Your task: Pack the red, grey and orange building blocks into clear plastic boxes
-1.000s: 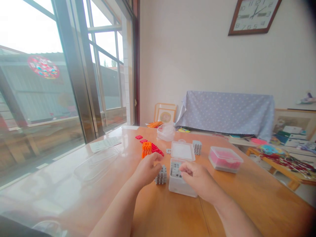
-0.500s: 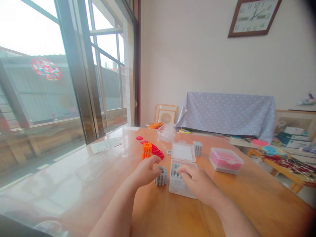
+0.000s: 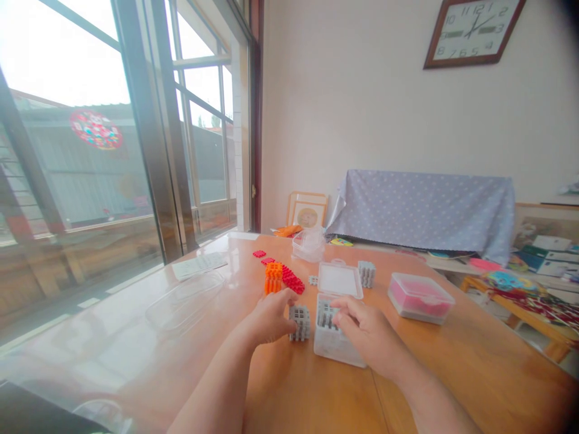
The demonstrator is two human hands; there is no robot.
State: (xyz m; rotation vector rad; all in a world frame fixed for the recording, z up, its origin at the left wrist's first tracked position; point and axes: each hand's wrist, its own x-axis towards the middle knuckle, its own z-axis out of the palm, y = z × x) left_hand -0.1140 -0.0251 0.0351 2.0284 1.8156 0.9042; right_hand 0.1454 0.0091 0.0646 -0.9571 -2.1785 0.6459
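Observation:
My left hand (image 3: 269,316) rests on the wooden table (image 3: 307,392) with its fingers curled round the left side of a small grey block cube (image 3: 300,322). Right of it stands an open clear plastic box (image 3: 335,349) with grey pieces inside and its lid (image 3: 340,279) flipped back. My right hand (image 3: 364,328) lies over the box's opening, fingers bent down among the grey pieces; what they pinch is hidden. An orange block stack (image 3: 272,278) and flat red pieces (image 3: 292,279) lie just beyond my left hand.
A shut clear box of pink pieces (image 3: 420,296) sits to the right. Another grey cube (image 3: 366,273), a clear tub (image 3: 308,243) and a flat clear lid (image 3: 185,295) with a paper sheet (image 3: 199,264) lie further off. Windows run along the left; a cluttered low table (image 3: 520,289) stands at right.
My right hand has dipped lower into the open box. My left hand has closed in on the grey cube. The view has shifted slightly.

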